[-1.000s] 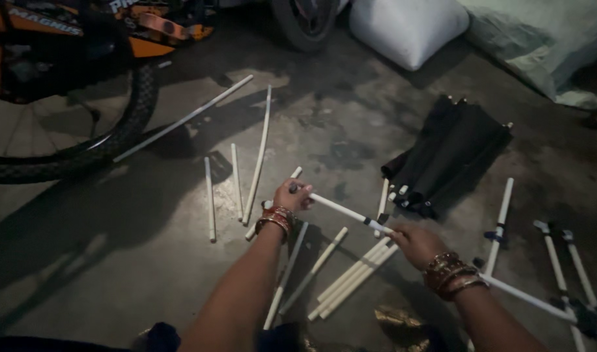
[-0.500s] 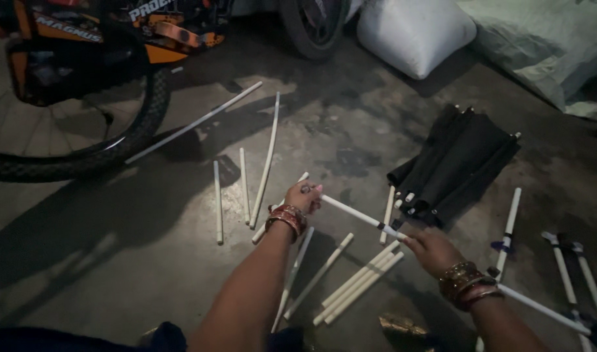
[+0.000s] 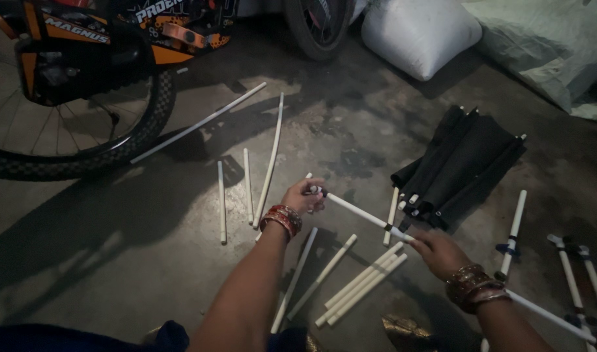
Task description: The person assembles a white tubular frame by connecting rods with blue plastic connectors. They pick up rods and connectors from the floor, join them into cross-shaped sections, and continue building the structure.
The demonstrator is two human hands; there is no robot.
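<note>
Both my hands hold one short white rod (image 3: 360, 213) above the concrete floor. My left hand (image 3: 303, 196), with red bangles on the wrist, pinches the rod's upper left end. My right hand (image 3: 440, 251), also wearing bangles, grips its lower right end near a dark band. Several loose white rods (image 3: 360, 281) lie on the floor right under my hands. A folded bundle of black fabric (image 3: 464, 166) with rod ends poking out lies to the right of the rod I hold.
A bicycle wheel (image 3: 70, 137) and its orange and black frame stand at the upper left. More white rods (image 3: 270, 156) lie beside it. A white sack (image 3: 419, 36) sits at the top. Rods with dark fittings (image 3: 575, 280) lie at the far right.
The view has shifted slightly, so everything sits a little lower right in the frame. My hands keep the same grip on the rod, with hardly any movement.
</note>
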